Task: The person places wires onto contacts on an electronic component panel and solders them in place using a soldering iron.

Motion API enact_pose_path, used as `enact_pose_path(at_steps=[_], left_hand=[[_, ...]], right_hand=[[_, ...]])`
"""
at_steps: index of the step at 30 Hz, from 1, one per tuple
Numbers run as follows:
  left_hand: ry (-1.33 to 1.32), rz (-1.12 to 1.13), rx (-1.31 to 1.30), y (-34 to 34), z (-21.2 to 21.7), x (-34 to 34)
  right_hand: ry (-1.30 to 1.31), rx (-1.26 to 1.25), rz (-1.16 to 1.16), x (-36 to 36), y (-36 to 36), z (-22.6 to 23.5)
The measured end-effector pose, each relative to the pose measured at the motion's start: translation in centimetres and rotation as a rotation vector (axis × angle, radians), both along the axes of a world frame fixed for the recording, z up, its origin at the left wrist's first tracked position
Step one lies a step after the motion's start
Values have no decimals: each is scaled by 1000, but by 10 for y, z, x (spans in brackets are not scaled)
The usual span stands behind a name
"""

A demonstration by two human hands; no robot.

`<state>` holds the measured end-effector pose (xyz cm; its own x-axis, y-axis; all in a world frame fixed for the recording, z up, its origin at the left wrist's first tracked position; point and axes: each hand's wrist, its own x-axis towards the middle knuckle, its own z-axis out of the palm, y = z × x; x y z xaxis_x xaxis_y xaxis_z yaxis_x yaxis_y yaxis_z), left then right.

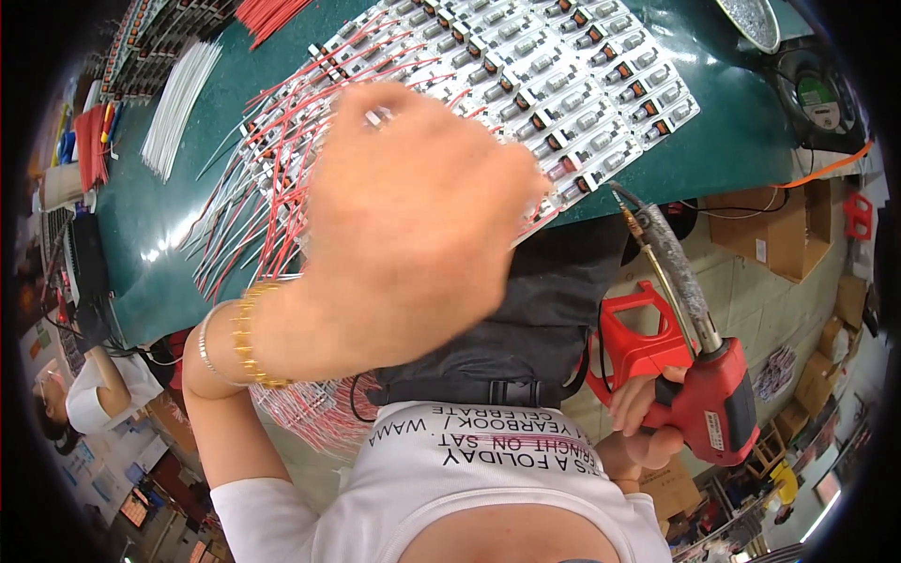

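Brown cardboard boxes (pixel 784 230) sit on the floor at right, 1 bearing a white label (pixel 762 250).

Dark green, glossy desk (pixel 741 141) fills the upper frame, light glinting off its left part. Beyond its right edge, brown cardboard boxes (pixel 784 230) sit on a pale tiled floor (pixel 741 291). A round black fan (pixel 821 98) stands by the desk's far right corner. Lower right, more cartons (pixel 845 319) crowd the floor.
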<state>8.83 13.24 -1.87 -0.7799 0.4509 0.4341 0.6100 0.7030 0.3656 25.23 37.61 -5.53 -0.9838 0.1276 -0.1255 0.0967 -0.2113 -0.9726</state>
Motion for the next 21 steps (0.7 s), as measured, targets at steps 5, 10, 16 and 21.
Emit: enact_pose_path(at_steps=[5,10,16,21], left_hand=[[101,222,-33,-57,12,-65],[195,287,-180,-92,-24,-151],[349,395,-355,-113,-42,-151],[151,646,-645,-171,-24,-95]], right_hand=[[117,-82,0,-15,7,-9],[251,-89,94,-31,5,-14],[309,-92,74,-49,2,-12],[258,-40,-27,-61,-2,-13]])
